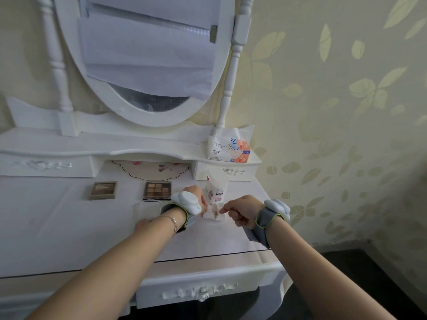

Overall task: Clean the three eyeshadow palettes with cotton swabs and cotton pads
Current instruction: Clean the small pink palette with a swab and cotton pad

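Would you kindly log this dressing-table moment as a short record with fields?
surface: white dressing table
palettes in view: closed brown palette; open nine-pan palette
cotton pad: stained cotton pad, lying on the table
left hand: at the pad's left edge, grip unclear
right hand: fingers curled, thumb and forefinger at the pad's right edge
nearby: cotton pad pack; tissue pack

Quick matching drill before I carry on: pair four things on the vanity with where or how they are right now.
Things:
1. cotton pad
2. tissue pack
3. nine-pan palette
4. small palette

States:
A. on the upper shelf, right
B. farthest left on the tabletop
C. brown-stained, between both hands
D. open, just left of the left hand

Pairs: 1-C, 2-A, 3-D, 4-B
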Available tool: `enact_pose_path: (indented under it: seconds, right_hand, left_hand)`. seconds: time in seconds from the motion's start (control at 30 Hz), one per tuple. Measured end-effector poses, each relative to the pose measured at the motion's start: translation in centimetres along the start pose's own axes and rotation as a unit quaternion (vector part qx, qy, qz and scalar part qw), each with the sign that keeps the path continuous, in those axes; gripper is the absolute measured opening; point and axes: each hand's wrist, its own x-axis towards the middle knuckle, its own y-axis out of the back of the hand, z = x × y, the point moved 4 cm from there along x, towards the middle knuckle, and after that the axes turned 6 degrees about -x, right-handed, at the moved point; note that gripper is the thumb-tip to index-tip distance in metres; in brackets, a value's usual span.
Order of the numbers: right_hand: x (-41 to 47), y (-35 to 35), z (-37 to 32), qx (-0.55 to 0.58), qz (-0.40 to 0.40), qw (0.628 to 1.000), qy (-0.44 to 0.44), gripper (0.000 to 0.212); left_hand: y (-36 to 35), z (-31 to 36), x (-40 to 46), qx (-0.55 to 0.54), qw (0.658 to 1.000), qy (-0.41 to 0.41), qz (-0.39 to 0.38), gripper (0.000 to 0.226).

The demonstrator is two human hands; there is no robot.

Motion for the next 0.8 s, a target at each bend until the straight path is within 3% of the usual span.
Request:
enact_pose_path:
  seconds: [0.2,0.4,0.47,0.63,0.8]
  right_hand:
    - [-0.7,-0.8,-1.8,-0.017,0.031,0.998,0.057,0.020]
    - [-0.8,-4.3,-3.2,0.061,-0.033,0.990,0.119,0.022]
    - [-1.1,-5.4,-4.0,0.045,-0.012,0.987,0.151,0.021]
    - [-2.7,-6.4,-6.6,-0.091,0.133,0.947,0.278,0.011]
    - [-2.8,-8.1,-7.5,-0.109,0.106,0.945,0.288,0.011]
  left_hand:
    - [2.5,-1.1,-1.3,-0.034,0.998,-0.012,0.052,0.018]
    - [5.7,-4.1,-4.2,-0.094,0.991,-0.022,0.091,0.013]
    - [6.5,-5.5,-5.3,-0.096,0.991,-0.019,0.094,0.013]
    - [7.7,-8.5,-7.5,-0.098,0.992,-0.005,0.086,0.011]
    - [8.1,-10.8,-8.8,-0.111,0.992,-0.023,0.059,0.018]
